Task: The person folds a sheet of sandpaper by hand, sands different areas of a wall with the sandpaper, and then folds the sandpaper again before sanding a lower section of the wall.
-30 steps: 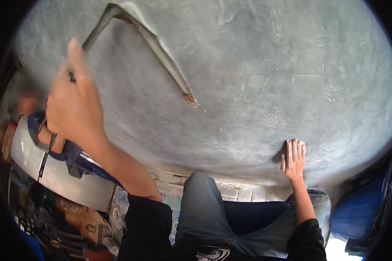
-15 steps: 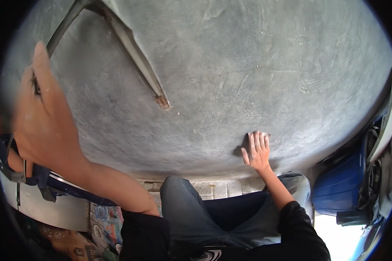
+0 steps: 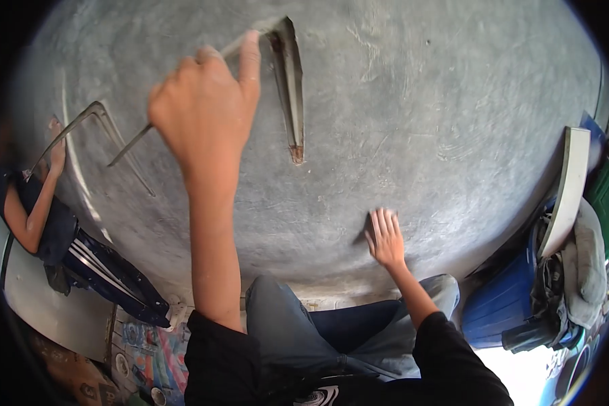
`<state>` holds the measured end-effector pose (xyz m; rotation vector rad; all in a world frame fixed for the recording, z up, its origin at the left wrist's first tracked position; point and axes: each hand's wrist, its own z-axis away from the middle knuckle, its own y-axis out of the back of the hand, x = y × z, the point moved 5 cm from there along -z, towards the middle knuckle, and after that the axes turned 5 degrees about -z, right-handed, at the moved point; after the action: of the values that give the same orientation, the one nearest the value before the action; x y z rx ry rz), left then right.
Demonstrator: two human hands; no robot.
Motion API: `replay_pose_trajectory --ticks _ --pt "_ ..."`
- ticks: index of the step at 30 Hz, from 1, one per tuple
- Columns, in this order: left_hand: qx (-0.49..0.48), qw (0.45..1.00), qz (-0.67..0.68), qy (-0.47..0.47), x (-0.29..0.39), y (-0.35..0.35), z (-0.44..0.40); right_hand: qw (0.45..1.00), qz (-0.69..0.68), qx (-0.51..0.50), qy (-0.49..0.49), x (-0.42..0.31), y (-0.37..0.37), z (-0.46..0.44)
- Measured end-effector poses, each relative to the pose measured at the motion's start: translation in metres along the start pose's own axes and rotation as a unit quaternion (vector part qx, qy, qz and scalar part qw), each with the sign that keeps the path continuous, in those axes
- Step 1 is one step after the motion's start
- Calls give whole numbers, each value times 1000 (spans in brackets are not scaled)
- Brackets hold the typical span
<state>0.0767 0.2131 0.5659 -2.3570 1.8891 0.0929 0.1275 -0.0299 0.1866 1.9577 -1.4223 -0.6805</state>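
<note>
My left hand (image 3: 206, 115) is closed around the arm of a grey angled metal bracket (image 3: 291, 95), its index finger stretched along the bar. The bracket's other leg runs down the grey wall (image 3: 426, 128) and ends in a rusty, bare tip. Lower on the wall lies my right hand (image 3: 387, 238), palm down, with fingers stretched out flat. A dark edge shows beside those fingers; whether it is shadow or a thin pad under the palm I cannot tell.
At the left, another person's hand (image 3: 57, 149) is at a second bracket (image 3: 98, 111). A blue bin (image 3: 501, 304), filled with dark cloth and a pale board (image 3: 567, 183), stands at the right. Printed sheeting (image 3: 159, 355) and a cardboard box (image 3: 81, 386) lie at lower left.
My view has swung left, bringing the other person and the second bracket into sight. My left hand appears farther right and higher; my right hand stays on the wall, slightly shifted.
</note>
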Motion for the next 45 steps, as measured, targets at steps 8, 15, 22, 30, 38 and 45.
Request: replay_pose_trajectory --ticks 8,15,22,30,38,45 --pt "153 899 405 -59 -2 44 5 949 -243 -146 -136 -16 -13 118" --pt "-164 774 607 -79 28 89 135 851 -449 -142 -233 -70 1 114" --pt "-480 660 557 -154 66 80 314 659 -668 -196 -285 -118 32 76" --pt "-526 585 611 -82 55 90 310 665 -670 -158 -290 -133 56 65" --pt "-550 571 604 -80 36 118 290 678 -657 -194 -265 -150 102 67" --pt "-514 609 585 -151 1 159 283 668 -671 -190 -259 -176 144 87"
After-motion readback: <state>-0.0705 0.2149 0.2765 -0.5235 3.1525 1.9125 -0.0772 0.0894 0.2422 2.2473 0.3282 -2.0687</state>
